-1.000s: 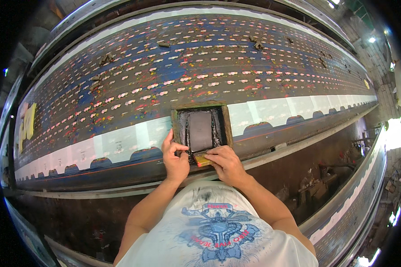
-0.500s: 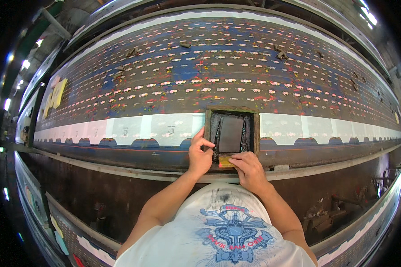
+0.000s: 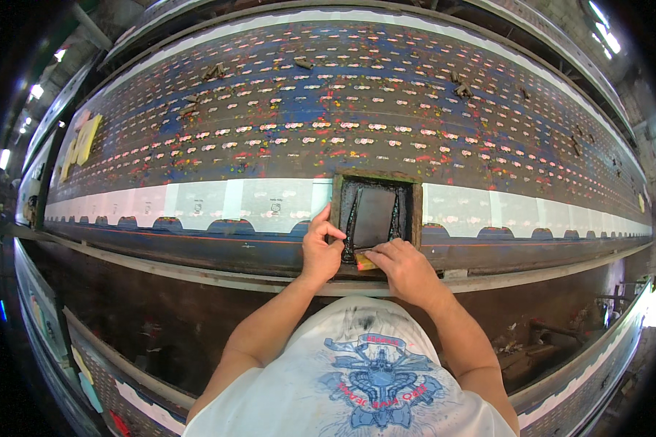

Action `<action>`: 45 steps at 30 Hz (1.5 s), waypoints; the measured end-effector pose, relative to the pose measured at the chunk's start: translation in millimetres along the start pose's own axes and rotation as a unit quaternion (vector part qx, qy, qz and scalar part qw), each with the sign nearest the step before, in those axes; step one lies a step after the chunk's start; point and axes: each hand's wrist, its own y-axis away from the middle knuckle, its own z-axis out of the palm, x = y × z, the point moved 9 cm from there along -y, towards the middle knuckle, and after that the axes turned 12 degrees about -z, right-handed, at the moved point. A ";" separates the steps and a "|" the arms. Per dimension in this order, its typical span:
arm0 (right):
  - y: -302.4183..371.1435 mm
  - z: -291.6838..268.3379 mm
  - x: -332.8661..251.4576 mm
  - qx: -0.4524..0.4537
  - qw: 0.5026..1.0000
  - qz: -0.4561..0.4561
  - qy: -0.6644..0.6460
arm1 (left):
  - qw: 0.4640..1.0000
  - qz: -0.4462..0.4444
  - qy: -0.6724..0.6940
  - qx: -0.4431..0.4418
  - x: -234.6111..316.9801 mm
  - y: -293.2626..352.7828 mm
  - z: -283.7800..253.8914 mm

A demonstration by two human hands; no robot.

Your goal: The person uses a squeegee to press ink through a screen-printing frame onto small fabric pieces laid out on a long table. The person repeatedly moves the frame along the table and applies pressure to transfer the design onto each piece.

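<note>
A small wooden screen-printing frame (image 3: 418, 218) lies on a row of pale cut pieces along the table's near side. Its dark mesh (image 3: 373, 215) has black ink banked along the inner sides. My left hand (image 3: 322, 250) is closed on the frame's left side near the lower corner, one finger stretched along the outside. My right hand (image 3: 408, 269) pinches a yellow-and-red squeegee (image 3: 364, 260) at the frame's near end. The squeegee is tilted, and my fingers cover its right part. What its lower edge touches is hidden.
Pale pieces (image 3: 262, 204) run along the table's near side, some bearing a small dark print. Beyond stretches the long ink-spotted table (image 3: 299, 109) with rows of small printed marks. Short dark rolled scraps (image 3: 461, 89) lie on it. A yellow sheet (image 3: 87, 138) sits at far left. A rail (image 3: 270, 285) edges the near side.
My right hand has shifted slightly left and turned, so the squeegee sits more slanted. My left hand keeps its hold on the frame. The whole view has moved a little.
</note>
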 end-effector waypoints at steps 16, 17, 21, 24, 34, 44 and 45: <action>-66.4 -7.8 106.6 0.063 0.993 0.076 0.069 | 0.996 0.021 -0.085 0.013 15.1 4.3 3.7; -60.8 -2.6 99.7 0.051 0.993 0.078 0.071 | 0.996 0.021 -0.083 0.011 15.7 4.8 4.0; -37.2 5.1 58.0 0.061 0.993 0.071 0.077 | 0.997 0.025 -0.077 0.008 18.2 5.3 3.8; -19.4 9.9 25.6 0.057 0.994 0.067 0.069 | 0.997 0.028 -0.066 0.004 18.2 5.3 4.5; 12.3 7.4 -6.6 0.093 0.993 0.078 0.009 | 0.995 0.009 -0.096 0.010 26.7 3.9 3.9; 110.5 -34.5 35.0 0.191 0.977 0.094 -0.019 | 0.994 0.074 -0.082 0.003 48.2 24.9 99.7; 123.6 -44.0 42.9 0.191 0.977 0.096 -0.019 | 0.993 0.080 -0.082 0.009 50.1 26.5 116.9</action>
